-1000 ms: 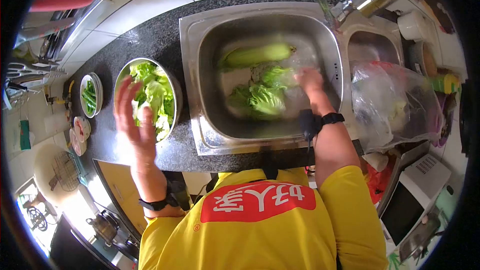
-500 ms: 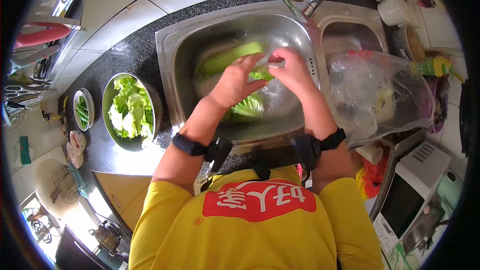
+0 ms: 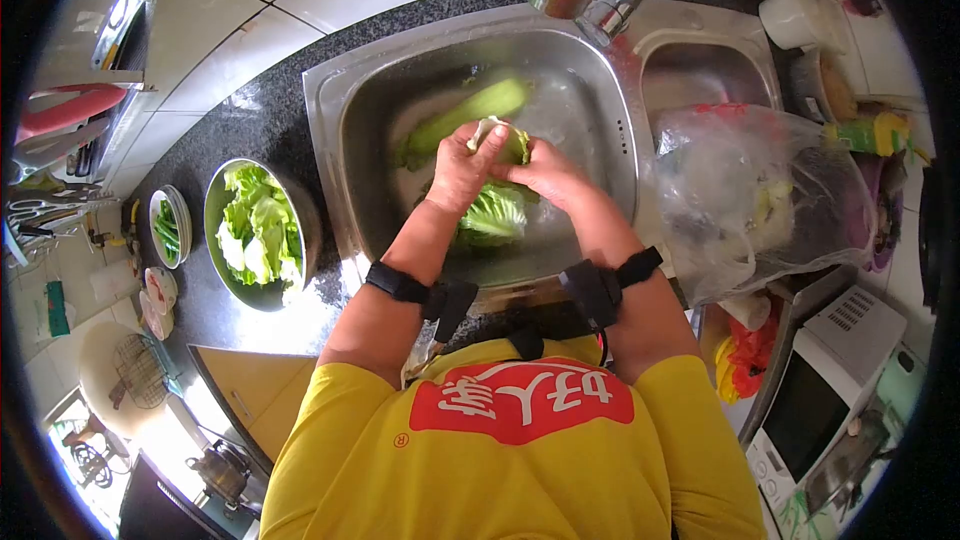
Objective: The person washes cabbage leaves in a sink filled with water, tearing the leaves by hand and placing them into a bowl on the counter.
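Observation:
A lettuce leaf (image 3: 515, 145) is between my two hands over the large steel sink (image 3: 350, 140). My left hand (image 3: 462, 172) is closed on its left side, thumb on top. From the right, my right hand (image 3: 548, 172) grips the same leaf, its fingertips partly hidden. Just under my hands lies leafy lettuce (image 3: 495, 215) in the sink. Behind them rests a long pale-green vegetable (image 3: 490, 105), slanted, its exact kind unclear. The sink bottom looks wet.
Left of the sink stands a metal bowl (image 3: 212, 250) of lettuce leaves, with stacked plates (image 3: 184, 225) bearing green pods or peppers beyond. A faucet (image 3: 600, 15) overhangs the sink's back. A clear plastic bag (image 3: 720, 230) lies beside the small basin (image 3: 700, 70) at right.
Both hands have moved slightly down and toward each other. The leaf now shows larger between them, gripped from both sides. The view has shifted a little.

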`<act>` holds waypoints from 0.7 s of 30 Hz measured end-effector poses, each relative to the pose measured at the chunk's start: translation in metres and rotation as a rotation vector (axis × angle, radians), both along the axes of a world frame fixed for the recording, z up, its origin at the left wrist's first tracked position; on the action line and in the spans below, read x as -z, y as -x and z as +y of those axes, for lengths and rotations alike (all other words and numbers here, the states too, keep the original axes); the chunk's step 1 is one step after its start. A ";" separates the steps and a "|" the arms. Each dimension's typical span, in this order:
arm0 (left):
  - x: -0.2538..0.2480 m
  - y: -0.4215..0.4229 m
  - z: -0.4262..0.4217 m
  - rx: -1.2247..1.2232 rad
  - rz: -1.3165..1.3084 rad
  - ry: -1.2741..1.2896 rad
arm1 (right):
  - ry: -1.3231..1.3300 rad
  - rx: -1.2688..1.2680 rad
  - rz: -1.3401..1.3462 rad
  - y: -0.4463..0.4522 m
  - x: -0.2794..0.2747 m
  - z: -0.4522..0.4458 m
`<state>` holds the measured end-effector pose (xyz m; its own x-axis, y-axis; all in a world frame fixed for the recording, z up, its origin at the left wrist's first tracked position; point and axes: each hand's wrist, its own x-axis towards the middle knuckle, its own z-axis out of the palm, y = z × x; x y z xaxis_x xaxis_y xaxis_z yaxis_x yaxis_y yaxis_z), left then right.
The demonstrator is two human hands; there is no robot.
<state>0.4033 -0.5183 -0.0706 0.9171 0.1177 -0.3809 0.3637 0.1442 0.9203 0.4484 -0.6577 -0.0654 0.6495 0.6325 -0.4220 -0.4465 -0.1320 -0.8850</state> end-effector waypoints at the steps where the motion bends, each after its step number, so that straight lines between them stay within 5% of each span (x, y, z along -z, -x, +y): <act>1: -0.003 -0.001 -0.001 -0.023 -0.058 -0.005 | 0.151 -0.099 -0.039 -0.001 -0.004 0.000; 9: 0.014 0.007 -0.005 -0.465 0.244 0.739 | 0.463 -0.342 -0.509 0.009 0.011 0.008; 12: 0.031 0.011 0.017 -0.419 0.412 1.018 | 0.504 -0.504 -0.771 0.012 0.026 0.004; 15: 0.019 0.012 0.026 -0.427 0.436 0.869 | 0.451 -0.489 -0.920 0.014 0.037 -0.003; 16: 0.016 0.013 0.030 -0.463 0.449 0.717 | 0.450 -0.488 -0.919 0.014 0.034 -0.004; 18: 0.024 0.020 0.037 -0.411 0.250 0.620 | 0.455 -0.041 -0.411 0.011 0.026 -0.009; 20: 0.015 0.022 0.034 -0.499 0.183 0.564 | 0.438 -0.086 -0.192 0.005 0.031 -0.013; 21: 0.014 0.024 0.032 -0.420 0.137 0.576 | 0.351 0.091 -0.072 0.009 0.034 -0.010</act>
<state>0.3790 -0.4863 -0.0848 0.7785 0.1955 -0.5964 0.2777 0.7449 0.6066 0.4397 -0.6676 -0.0996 0.7325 0.3956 -0.5540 -0.4082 -0.3960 -0.8225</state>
